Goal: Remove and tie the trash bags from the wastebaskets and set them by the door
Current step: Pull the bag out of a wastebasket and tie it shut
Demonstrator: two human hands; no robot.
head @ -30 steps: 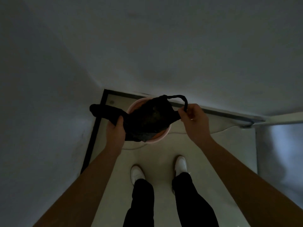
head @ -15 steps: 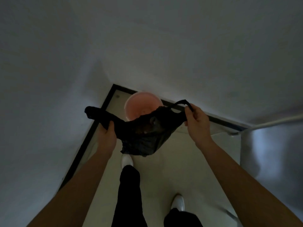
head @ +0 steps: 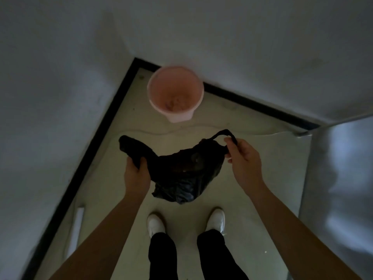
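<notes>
Nearest the camera, two legs in black trousers (head: pixel 161 257) end in white shoes (head: pixel 155 224) set side by side on the pale floor (head: pixel 262 199). A white strip (head: pixel 77 225) lies on the floor to the left, beside the black baseboard (head: pixel 96 148). Two bare forearms reach forward above the legs. The left hand (head: pixel 136 174) has its fingers curled round one bunched end of the black trash bag (head: pixel 181 174), and that end sticks out past the thumb. The right hand (head: pixel 245 158) pinches the thin loop at the bag's other end between thumb and fingertips. The bag hangs stretched between both hands, its crumpled belly sagging in the air just ahead of the shoes. Farther on, the pink wastebasket (head: pixel 179 117) stands upright in the corner, its pink inside showing, well apart from the bag and close to the baseboard where two grey walls (head: pixel 242 37) meet. A shiny grey panel (head: pixel 339 178) rises at the right.
</notes>
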